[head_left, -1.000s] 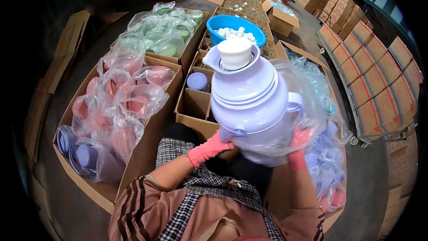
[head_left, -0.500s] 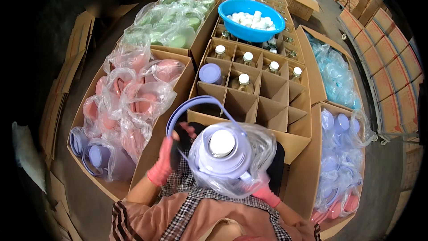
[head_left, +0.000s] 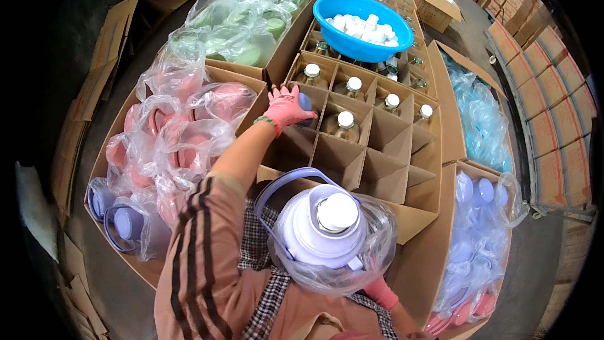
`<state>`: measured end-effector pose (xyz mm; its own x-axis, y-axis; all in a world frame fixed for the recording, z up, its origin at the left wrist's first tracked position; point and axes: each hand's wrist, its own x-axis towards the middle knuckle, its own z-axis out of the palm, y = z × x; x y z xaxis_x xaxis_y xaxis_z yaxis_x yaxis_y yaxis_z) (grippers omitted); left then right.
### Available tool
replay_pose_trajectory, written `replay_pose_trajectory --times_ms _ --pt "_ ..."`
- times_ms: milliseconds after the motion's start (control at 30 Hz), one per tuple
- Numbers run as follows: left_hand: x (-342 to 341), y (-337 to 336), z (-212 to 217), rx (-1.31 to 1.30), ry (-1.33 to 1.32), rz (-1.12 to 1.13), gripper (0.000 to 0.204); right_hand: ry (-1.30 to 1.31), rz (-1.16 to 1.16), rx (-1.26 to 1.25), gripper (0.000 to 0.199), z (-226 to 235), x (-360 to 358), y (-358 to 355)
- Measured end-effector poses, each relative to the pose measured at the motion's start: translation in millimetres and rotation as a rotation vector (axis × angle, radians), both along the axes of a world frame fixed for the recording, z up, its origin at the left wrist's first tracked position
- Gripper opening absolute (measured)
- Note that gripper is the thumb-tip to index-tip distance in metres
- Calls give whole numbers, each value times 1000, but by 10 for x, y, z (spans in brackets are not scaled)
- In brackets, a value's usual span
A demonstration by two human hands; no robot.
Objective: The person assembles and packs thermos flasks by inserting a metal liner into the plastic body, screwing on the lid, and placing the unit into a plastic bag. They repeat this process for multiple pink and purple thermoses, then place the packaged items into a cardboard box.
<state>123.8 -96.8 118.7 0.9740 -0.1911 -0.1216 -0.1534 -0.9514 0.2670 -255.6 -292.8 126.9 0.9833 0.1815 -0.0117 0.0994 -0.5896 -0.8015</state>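
A lavender thermos jug (head_left: 318,230) with a white stopper and a raised loop handle stands upright in front of me, a clear plastic bag (head_left: 377,233) bunched around its body. My right hand (head_left: 380,292), in a pink glove, holds the jug low on its right side; its fingers are mostly hidden. My left hand (head_left: 287,108), also pink-gloved, reaches into the divided carton (head_left: 340,157) and closes around a lavender cup (head_left: 306,102), partly covered by the hand. Glass bottles with white stoppers, such as one bottle (head_left: 345,124), fill several compartments beside it.
A blue basin (head_left: 362,28) of white stoppers sits on cartons ahead. At left are boxes of bagged pink jug parts (head_left: 189,141) and green ones (head_left: 245,25). Boxes of blue parts (head_left: 475,107) and lavender parts (head_left: 472,233) stand right, before a cart of stacked cartons (head_left: 547,94).
My left hand has left the jug's handle and moved forward to the lavender cup in the carton. The jug stays near me with my right hand on it.
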Motion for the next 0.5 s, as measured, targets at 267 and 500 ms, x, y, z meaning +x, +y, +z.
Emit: replay_pose_trajectory --times_ms 267,500 --pt "269 -5 -192 -191 -193 169 97 -111 24 -292 65 -230 -282 -203" --pt "-1031 430 1649 -1244 304 -660 89 -182 88 -308 65 -105 -28 -143"
